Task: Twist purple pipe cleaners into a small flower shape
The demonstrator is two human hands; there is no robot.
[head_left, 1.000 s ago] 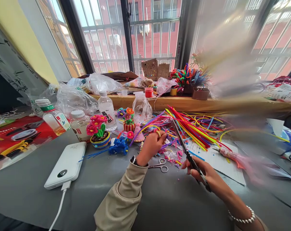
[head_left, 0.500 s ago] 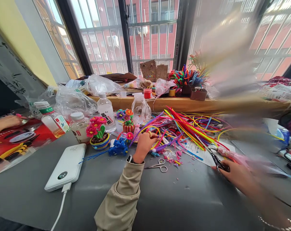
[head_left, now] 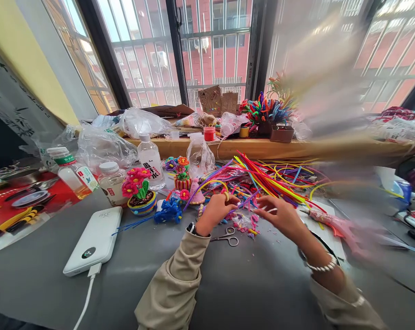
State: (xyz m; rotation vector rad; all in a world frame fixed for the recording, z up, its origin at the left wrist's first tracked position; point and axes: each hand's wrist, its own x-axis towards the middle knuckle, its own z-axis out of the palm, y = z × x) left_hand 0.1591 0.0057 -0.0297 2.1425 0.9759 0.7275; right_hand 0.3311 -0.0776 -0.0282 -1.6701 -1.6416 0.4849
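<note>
My left hand [head_left: 215,211] is closed, pinching a small yellow pipe-cleaner loop [head_left: 226,196] above the grey table [head_left: 248,284]. My right hand [head_left: 279,215] is beside it with fingers spread and nothing in them, its fingertips close to the loop and to a purple pipe cleaner [head_left: 246,200]. Black scissors [head_left: 323,243] lie on the table, partly hidden behind my right wrist. Small silver scissors [head_left: 228,237] lie just below my left hand among pink scraps.
A heap of coloured pipe cleaners [head_left: 272,176] spreads behind my hands. On the left are a white power bank [head_left: 94,238] on its cable, a pipe-cleaner flower pot [head_left: 139,190], a blue craft [head_left: 168,211] and bottles [head_left: 151,160]. A pink glue gun [head_left: 334,222] lies right.
My right hand carried the black scissors out to the right, set them down and came back empty next to my left hand. A co-worker's hand at far left has left the view.
</note>
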